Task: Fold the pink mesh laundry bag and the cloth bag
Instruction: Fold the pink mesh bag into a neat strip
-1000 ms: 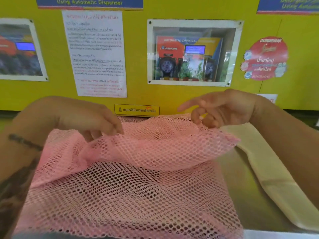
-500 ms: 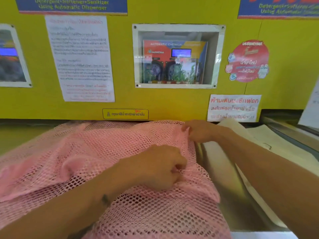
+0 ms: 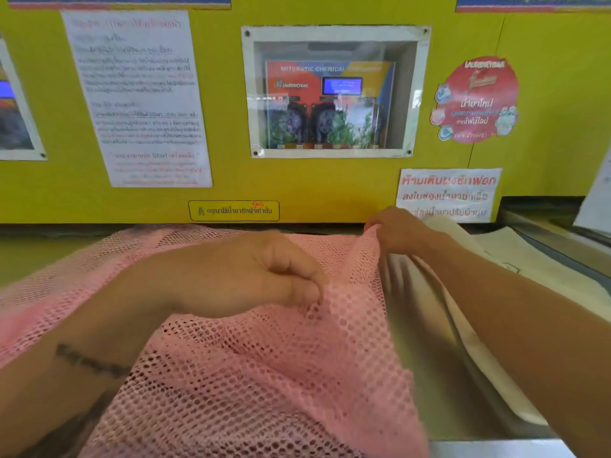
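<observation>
The pink mesh laundry bag lies spread over most of the counter, rumpled and bunched, reaching from the back edge under the wall down past the near edge and running off to the left. The left hand sits on its middle with thumb and curled fingers pinching a ridge of the netting, while the right hand grasps the bag's far right corner at the back edge of the counter and lifts it slightly, so the mesh tents up between the two grips. Just beside the bag's right edge, partly under the right forearm, lies the cloth bag, cream-coloured and flat, stretching toward the counter's right side (its full outline is hidden by the arm). The netting looks very light, limp and open-weave, so it should drape and sag rather than hold a crease; fingers may snag in the holes, and a fold will probably need smoothing flat to stay. Corners and hemmed edges seem the best places to take hold. Behind the counter rises a yellow wall panel carrying a printed notice, a windowed recess with a chemical dispenser and a round red sticker
</observation>
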Demonstrator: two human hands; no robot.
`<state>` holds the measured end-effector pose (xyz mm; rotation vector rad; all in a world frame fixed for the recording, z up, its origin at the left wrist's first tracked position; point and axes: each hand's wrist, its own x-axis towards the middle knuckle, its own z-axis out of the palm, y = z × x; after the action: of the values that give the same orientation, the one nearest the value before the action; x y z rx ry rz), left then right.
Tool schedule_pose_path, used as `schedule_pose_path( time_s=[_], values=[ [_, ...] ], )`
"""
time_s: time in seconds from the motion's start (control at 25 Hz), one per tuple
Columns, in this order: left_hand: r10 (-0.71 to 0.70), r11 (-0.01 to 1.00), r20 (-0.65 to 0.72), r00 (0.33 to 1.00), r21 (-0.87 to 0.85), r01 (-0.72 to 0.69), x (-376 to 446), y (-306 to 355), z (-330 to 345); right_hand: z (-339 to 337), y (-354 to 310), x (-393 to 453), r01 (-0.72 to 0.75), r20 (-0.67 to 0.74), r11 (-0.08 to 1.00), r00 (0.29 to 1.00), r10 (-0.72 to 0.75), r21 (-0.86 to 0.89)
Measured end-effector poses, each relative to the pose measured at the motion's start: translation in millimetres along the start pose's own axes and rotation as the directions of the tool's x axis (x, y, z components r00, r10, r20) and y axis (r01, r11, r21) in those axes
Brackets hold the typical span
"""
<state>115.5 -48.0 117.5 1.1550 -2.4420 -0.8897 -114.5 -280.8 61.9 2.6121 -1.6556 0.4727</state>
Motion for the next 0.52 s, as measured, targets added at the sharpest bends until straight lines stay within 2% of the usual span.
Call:
schedule_pose_path(
  time_s=[0.04, 0.08, 0.12, 0.2, 0.24, 0.32, 0.4, 0.44, 0.52],
  values=[
    [-0.014, 0.999, 0.1, 0.995, -0.049, 0.019, -2.3, 0.1, 0.3, -6.3, -1.2, -0.5, 0.009, -0.07, 0.999, 0.998, -0.006, 0.052],
    [-0.032, 0.995, 0.147, 0.989, -0.091, 0.046, -2.4, -2.5, 1.2, -13.9, -3.4, -3.1, -0.003, -0.07, 0.997, 0.998, 0.008, 0.081],
    [-0.057, 0.991, 0.132, 0.99, -0.111, 0.072, -0.2, -7.1, 1.9, -19.4, -4.4, -3.0, -0.014, 0.005, 0.997, 1.0, 0.014, 0.079],
    [-0.112, 0.993, -0.051, 0.992, -0.042, 0.11, 11.2, -20.3, 0.3, -28.7, -7.9, -9.1, -0.069, 0.254, 0.996, 0.964, 0.079, -0.048],
    [-0.136, 0.989, -0.171, 0.976, 0.039, 0.145, 19.2, -29.5, -2.5, -31.5, -8.4, -12.9, -0.109, 0.315, 0.985, 0.938, 0.146, -0.13],
    [-0.164, 0.949, -0.369, 0.915, 0.193, 0.248, 35.0, -52.6, -8.4, -34.7, -6.0, -13.5, -0.149, 0.282, 0.976, 0.94, 0.191, -0.161],
    [-0.234, 0.866, -0.482, 0.844, 0.291, 0.407, 47.5, -83.2, -13.8, -32.3, -5.7, -10.0, -0.145, 0.189, 0.986, 0.969, 0.159, -0.086],
    [-0.311, 0.811, -0.477, 0.822, 0.318, 0.491, 50.7, -97.8, -14.5, -28.4, -7.0, -9.3, -0.142, 0.164, 0.988, 0.975, 0.149, -0.052],
    [-0.461, 0.718, -0.442, 0.769, 0.322, 0.617, 52.4, -119.2, -10.3, -16.4, -15.6, -12.1, -0.127, 0.211, 0.989, 0.967, 0.141, -0.075]
  ],
)
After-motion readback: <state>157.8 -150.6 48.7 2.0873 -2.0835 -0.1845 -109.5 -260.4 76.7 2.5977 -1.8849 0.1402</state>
